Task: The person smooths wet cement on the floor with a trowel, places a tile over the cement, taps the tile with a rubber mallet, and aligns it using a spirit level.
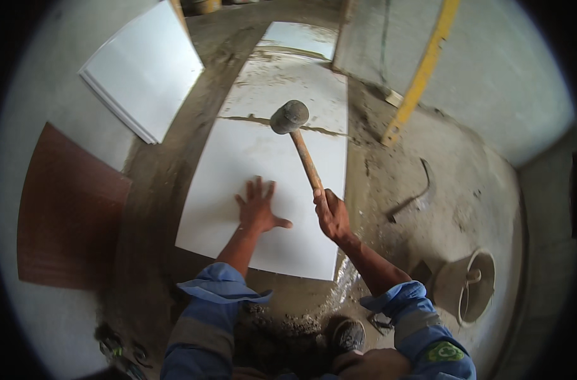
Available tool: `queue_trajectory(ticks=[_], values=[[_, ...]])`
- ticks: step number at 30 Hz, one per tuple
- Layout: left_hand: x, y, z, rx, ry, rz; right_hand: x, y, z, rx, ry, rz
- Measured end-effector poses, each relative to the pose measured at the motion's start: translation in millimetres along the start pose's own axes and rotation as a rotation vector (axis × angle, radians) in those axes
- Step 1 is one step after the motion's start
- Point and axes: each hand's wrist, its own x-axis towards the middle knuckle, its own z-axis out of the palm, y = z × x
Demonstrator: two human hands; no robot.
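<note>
Bedding step, prob.: L hand [258, 210] spread, holding nothing, over white tile [294, 190] at near end of floor row [269, 82], R hand [332, 216] gripping rubber mallet [305, 158] by handle; next tap likely needs light, even force

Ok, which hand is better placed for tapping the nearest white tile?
Probably the right hand: it grips the mallet by the handle, raised above the white tile. The left hand is spread over that tile, holding nothing.
</note>
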Motion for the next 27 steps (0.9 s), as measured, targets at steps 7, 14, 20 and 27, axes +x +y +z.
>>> queue_trajectory(ticks=[7,14,20,27], values=[[-17.9,8.1,-6.8,0.041,0.099,0.0,-108.7,-7.8,-52.2,0.06,-0.037,0.185],[-51.6,-27.4,-22.2,0.069,0.021,-0.096,-136.6,-43.8,-67.7,-0.031,-0.048,0.393],[-59.7,-104.3,-3.3,0.003,-0.008,-0.033,-131.1,-52.4,-42.5,-0.047,-0.155,0.213],[-69.6,-79.7,-17.8,0.007,-0.062,-0.039,-154.7,-12.9,-7.6,-0.39,-0.307,0.302]])
